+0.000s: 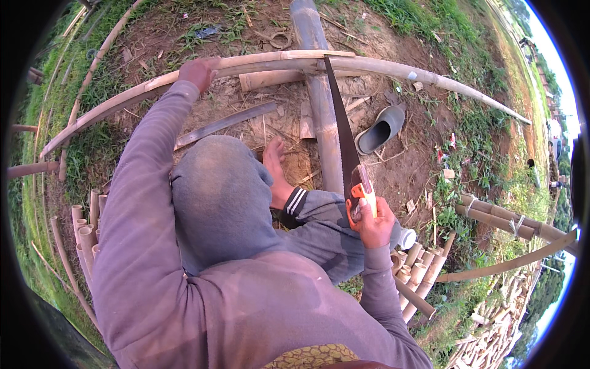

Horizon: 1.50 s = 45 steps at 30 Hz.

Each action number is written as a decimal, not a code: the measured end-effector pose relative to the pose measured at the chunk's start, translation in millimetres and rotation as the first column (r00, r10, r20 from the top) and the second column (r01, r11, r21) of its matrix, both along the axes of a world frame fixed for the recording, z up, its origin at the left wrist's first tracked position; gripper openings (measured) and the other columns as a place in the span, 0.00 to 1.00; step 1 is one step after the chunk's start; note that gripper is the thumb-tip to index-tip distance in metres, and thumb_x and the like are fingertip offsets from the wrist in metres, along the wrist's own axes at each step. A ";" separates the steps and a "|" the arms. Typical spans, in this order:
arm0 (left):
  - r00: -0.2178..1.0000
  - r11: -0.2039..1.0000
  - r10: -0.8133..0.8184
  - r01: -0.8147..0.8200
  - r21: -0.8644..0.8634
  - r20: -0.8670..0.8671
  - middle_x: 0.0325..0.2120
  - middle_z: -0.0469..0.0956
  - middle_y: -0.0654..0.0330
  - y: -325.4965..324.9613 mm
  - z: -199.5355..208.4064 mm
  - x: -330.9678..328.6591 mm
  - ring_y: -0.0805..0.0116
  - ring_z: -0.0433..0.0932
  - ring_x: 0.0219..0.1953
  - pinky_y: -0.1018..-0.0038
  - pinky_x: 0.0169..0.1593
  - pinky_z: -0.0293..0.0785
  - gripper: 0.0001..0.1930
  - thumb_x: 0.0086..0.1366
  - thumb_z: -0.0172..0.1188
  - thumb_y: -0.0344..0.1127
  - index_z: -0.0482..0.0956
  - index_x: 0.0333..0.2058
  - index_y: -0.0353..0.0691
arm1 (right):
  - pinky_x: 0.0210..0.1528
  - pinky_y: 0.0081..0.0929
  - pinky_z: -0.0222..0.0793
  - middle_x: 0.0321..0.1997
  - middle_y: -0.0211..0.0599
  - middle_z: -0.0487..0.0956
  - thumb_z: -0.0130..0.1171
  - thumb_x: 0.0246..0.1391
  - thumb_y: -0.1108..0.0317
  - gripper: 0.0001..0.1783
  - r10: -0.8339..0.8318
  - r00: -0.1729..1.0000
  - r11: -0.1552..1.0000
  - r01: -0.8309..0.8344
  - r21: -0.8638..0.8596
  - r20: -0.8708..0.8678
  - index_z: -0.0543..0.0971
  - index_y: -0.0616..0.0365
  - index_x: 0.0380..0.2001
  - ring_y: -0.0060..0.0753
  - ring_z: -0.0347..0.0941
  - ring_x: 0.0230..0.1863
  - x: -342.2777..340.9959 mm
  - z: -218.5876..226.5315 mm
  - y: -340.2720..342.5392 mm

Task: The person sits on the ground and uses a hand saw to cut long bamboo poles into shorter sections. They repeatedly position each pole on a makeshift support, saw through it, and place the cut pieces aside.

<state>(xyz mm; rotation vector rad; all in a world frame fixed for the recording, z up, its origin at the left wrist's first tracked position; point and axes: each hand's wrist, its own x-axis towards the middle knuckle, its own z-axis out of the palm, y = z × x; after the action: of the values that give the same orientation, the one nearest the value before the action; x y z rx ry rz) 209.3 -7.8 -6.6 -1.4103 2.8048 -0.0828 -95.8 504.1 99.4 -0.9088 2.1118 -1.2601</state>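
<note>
My left hand [200, 74] is closed around a long split bamboo strip [264, 60], steadying it at the far left. The strip lies along a longer bamboo pole [424, 75], and both cross over a thick bamboo pole [324, 123] on the ground. In my right hand [376, 224] is the orange handle of a handsaw [345, 126]. The blade points away from me, its tip at the strip near its right end, above the thick pole. Whether the teeth bite into the bamboo cannot be made out. My bare foot [278, 175] rests beside the thick pole.
A grey clog [381, 129] lies right of the saw. Cut bamboo lengths [421, 270] are stacked near my right elbow, with more [86, 230] at the left. Tied bamboo poles [501, 216] stick in from the right. A loose bamboo slat [224, 125] lies beyond my knee.
</note>
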 end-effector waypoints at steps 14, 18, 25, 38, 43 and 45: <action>0.938 0.977 -0.088 0.015 -0.213 -0.336 0.55 0.84 0.61 84.3 -4.9 22.5 0.59 0.82 0.56 0.61 0.62 0.75 0.24 0.64 0.72 0.41 0.82 0.59 0.50 | 0.58 0.41 0.73 0.51 0.53 0.79 0.62 0.62 0.71 0.23 -0.128 0.720 0.991 0.120 -0.058 -0.682 0.72 0.69 0.58 0.48 0.78 0.53 -46.9 40.6 20.6; 0.928 0.981 -0.163 0.116 -0.155 -0.335 0.53 0.85 0.61 127.8 -20.5 50.1 0.60 0.82 0.56 0.60 0.62 0.73 0.26 0.60 0.74 0.43 0.83 0.57 0.48 | 0.58 0.49 0.69 0.47 0.53 0.78 0.67 0.55 0.69 0.29 0.248 0.396 0.936 0.137 0.325 -0.884 0.71 0.67 0.59 0.57 0.76 0.51 -110.8 0.5 -4.3; 0.852 0.947 -0.318 0.308 -0.093 -0.416 0.51 0.84 0.59 130.8 14.7 8.9 0.56 0.80 0.57 0.57 0.65 0.70 0.25 0.61 0.73 0.47 0.84 0.55 0.46 | 0.54 0.46 0.69 0.43 0.45 0.79 0.69 0.51 0.67 0.28 0.391 0.299 0.867 0.197 0.457 -0.871 0.75 0.62 0.55 0.52 0.76 0.48 -116.5 -16.0 -12.4; 0.963 0.922 -0.269 0.258 0.290 -0.001 0.57 0.79 0.53 -0.3 11.8 -203.4 0.47 0.80 0.58 0.53 0.57 0.77 0.36 0.62 0.72 0.52 0.64 0.63 0.50 | 0.47 0.30 0.75 0.41 0.39 0.77 0.62 0.64 0.71 0.24 -0.301 0.932 0.835 0.360 -0.416 0.203 0.70 0.67 0.60 0.27 0.74 0.39 -61.0 -5.3 -66.8; 0.951 0.924 -0.301 0.310 0.223 -0.075 0.49 0.84 0.52 -44.8 37.3 -224.9 0.43 0.83 0.51 0.52 0.54 0.78 0.34 0.59 0.73 0.50 0.66 0.59 0.52 | 0.41 0.32 0.78 0.38 0.41 0.77 0.63 0.67 0.65 0.27 -0.192 0.978 0.809 0.204 -0.552 0.079 0.69 0.69 0.62 0.32 0.77 0.36 -79.7 -10.6 -92.1; 0.967 0.931 -0.252 0.256 0.261 -0.049 0.49 0.84 0.52 -56.3 44.0 -237.4 0.42 0.83 0.52 0.50 0.55 0.77 0.33 0.59 0.72 0.50 0.67 0.59 0.52 | 0.33 0.26 0.76 0.35 0.39 0.77 0.64 0.68 0.62 0.28 -0.216 0.973 0.811 0.223 -0.540 0.077 0.69 0.69 0.62 0.27 0.76 0.30 -85.3 -14.2 -109.3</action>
<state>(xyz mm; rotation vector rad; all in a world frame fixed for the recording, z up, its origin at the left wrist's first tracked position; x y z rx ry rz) -28.0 -64.1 37.4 -0.9927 2.8581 0.2953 -181.1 394.7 85.2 -0.8844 1.9084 -2.0553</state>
